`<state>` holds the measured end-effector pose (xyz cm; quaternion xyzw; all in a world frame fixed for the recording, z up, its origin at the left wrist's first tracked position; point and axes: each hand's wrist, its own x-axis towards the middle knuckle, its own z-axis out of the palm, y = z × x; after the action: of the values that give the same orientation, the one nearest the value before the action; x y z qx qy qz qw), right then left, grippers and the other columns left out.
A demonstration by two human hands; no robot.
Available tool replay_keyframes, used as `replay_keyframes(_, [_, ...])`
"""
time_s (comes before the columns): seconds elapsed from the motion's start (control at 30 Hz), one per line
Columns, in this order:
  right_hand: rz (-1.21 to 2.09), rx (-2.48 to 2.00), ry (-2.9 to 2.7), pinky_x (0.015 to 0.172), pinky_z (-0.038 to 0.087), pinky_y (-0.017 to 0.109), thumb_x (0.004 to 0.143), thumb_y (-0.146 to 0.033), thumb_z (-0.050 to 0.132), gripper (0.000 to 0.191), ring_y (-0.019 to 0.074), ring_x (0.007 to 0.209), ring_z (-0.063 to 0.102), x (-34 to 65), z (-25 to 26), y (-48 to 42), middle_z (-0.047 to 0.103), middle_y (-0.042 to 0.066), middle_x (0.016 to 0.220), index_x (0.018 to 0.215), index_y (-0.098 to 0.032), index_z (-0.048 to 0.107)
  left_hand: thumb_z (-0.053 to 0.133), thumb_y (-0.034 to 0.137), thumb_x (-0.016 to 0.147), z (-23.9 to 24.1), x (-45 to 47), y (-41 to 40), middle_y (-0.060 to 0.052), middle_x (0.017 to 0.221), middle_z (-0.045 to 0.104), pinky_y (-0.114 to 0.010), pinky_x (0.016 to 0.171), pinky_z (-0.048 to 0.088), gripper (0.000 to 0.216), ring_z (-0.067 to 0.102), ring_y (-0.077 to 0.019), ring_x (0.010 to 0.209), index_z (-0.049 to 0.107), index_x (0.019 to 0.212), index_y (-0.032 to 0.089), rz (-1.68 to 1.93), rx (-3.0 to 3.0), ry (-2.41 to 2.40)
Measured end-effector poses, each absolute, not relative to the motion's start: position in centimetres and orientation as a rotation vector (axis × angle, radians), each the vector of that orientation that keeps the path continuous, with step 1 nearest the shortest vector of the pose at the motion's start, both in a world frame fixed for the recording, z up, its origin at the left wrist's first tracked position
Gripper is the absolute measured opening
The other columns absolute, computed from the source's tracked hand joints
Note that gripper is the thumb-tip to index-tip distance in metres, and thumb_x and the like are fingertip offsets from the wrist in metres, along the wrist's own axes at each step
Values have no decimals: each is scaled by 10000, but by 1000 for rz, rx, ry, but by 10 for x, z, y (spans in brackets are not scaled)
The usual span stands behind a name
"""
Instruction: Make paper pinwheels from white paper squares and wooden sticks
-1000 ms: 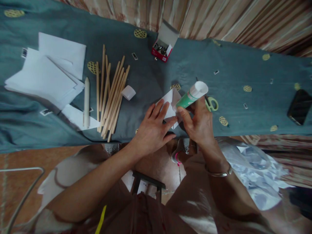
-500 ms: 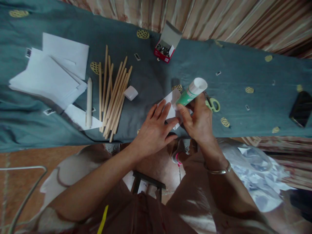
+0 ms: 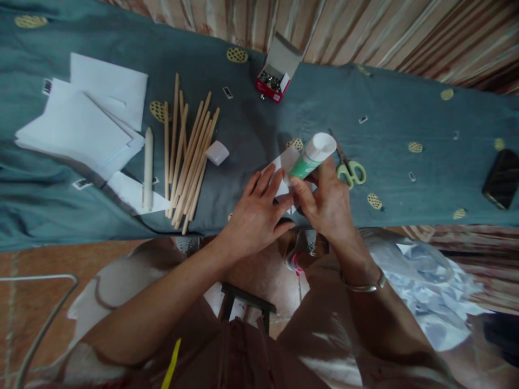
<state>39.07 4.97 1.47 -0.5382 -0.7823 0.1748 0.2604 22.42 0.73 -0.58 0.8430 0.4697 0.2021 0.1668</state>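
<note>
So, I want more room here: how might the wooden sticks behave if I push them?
The wooden sticks are straight and thin, so probably stiff and light. They look round, so they may roll. They lie loose, some overlapping, so a push would likely spread them.

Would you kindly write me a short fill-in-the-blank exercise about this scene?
1. The tube in the right hand is ____ and white.
2. The left hand rests on white ____.
3. The scissors lie to the ____ of the tube.
4. The open box has a ____ front.

Missing words: green; paper; right; red.
</note>
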Motion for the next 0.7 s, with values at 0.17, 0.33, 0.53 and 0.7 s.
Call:
replay_keyframes(0.17, [444,-1470,-2144,685,555,389,968,-491,498,334,272,845,729,395,13,46,743,70,933,1180,-233,501,685,394,864,-5,224,7,-226,1524,429,-647,1138,313,468,326,-422,1454,627,1266,162,568,2393,1341])
replay_keyframes(0.33, [402,-1468,-2184,673,554,397,971,-485,482,331,278,822,716,399,11,44,729,87,940,1181,-230,497,690,382,861,-4,224,7,-224,1534,419,-646,1142,309,485,326,-423,1456,618,1288,164,562,2389,1342])
replay_keyframes(0.53, [379,-1496,-2180,685,541,400,972,-491,480,335,279,814,686,400,11,40,699,98,915,1182,-231,502,683,384,866,-4,224,8,-238,1533,416,-639,1150,304,479,322,-426,1458,625,1284,156,544,2385,1342])
replay_keyframes(0.7, [358,-1518,-2171,641,529,381,966,-485,490,315,268,751,681,403,11,42,697,83,869,1158,-236,501,682,385,868,-4,224,7,-234,1534,416,-641,1148,302,489,322,-424,1459,613,1302,171,552,2393,1337])
